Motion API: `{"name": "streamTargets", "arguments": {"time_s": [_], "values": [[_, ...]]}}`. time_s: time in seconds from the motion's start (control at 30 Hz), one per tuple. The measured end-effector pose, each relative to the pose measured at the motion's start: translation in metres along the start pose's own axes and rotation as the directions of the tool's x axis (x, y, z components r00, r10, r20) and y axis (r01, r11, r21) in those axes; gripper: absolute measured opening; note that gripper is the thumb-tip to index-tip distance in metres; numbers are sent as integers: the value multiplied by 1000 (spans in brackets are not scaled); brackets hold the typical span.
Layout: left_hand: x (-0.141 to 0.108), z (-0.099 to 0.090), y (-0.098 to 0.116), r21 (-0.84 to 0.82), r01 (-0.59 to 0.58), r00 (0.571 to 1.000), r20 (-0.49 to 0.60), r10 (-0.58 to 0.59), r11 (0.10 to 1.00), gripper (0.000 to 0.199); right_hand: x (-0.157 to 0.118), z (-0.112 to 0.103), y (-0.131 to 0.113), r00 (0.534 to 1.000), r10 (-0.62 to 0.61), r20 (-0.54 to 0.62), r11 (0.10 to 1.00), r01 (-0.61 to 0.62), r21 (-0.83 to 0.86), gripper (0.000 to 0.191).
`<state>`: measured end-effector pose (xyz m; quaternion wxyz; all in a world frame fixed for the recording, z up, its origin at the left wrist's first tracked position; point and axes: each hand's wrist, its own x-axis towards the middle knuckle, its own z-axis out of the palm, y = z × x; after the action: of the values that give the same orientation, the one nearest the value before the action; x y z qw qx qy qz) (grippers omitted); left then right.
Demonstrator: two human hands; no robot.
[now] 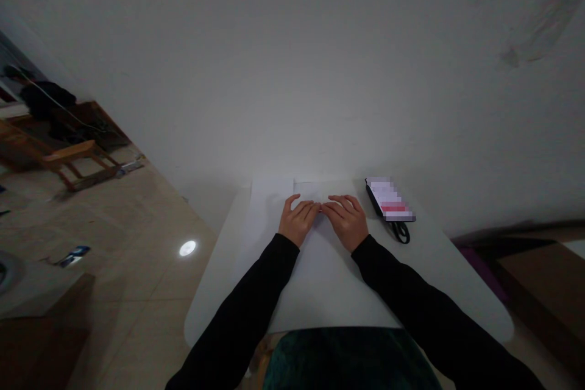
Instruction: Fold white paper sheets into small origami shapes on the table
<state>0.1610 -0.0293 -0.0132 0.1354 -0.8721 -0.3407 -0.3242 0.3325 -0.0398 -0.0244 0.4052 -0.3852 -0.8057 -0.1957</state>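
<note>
Over the far half of a small white table [347, 304], my left hand [298, 220] and my right hand [348, 219] meet fingertip to fingertip. Both hands are closed in a pinch, with the thumbs mostly hidden. Whatever lies between the fingertips is too small and dim to name. White paper [269, 213] lies flat on the table beneath and to the left of my left hand. To the right of my right hand rests a phone [390, 200] with a lit, blurred screen, and a black cord loop [401, 233] hangs from its lower end.
A bare pale wall [292, 73] rises right behind the table. At far left, a person in dark clothing [48, 97] is near a wooden stool [75, 151] on the tiled floor [150, 244]. A brown box-like object [539, 274] stands at the right.
</note>
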Motion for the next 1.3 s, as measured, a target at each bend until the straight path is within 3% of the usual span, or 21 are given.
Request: {"name": "streamTargets", "arguments": {"time_s": [0.23,0.4,0.57,0.63,0.7,0.77,0.9,1.1,1.3], "values": [[-1,-2,-18,27,83,995,-50,-82,996,27,6,-7,7,997,44,-65,999,-46,-28,18],[-11,-5,-49,158,148,979,-162,-122,976,22,5,-10,17,992,67,-106,996,-72,-43,16],[-22,-17,-69,240,379,881,-390,-269,894,22,4,-12,25,982,130,-138,987,-142,-81,17],[-19,-18,-59,219,295,911,-357,-205,930,26,3,-11,23,986,119,-119,988,-129,-81,17],[-12,-13,-43,189,149,970,-221,-105,971,38,2,-9,21,992,85,-95,993,-92,-72,17],[-5,-5,-28,157,74,987,-149,-51,985,43,1,-6,18,994,62,-89,996,-67,-55,16],[-1,9,-19,147,-3,993,-120,20,989,20,0,-1,15,991,73,-112,997,-75,-13,15],[-6,10,-18,149,-50,993,-102,66,988,20,6,0,0,993,43,-107,995,-33,98,11],[0,7,-4,93,-25,991,-130,37,995,18,6,0,-1,991,15,-133,1000,-16,-10,9]]}}
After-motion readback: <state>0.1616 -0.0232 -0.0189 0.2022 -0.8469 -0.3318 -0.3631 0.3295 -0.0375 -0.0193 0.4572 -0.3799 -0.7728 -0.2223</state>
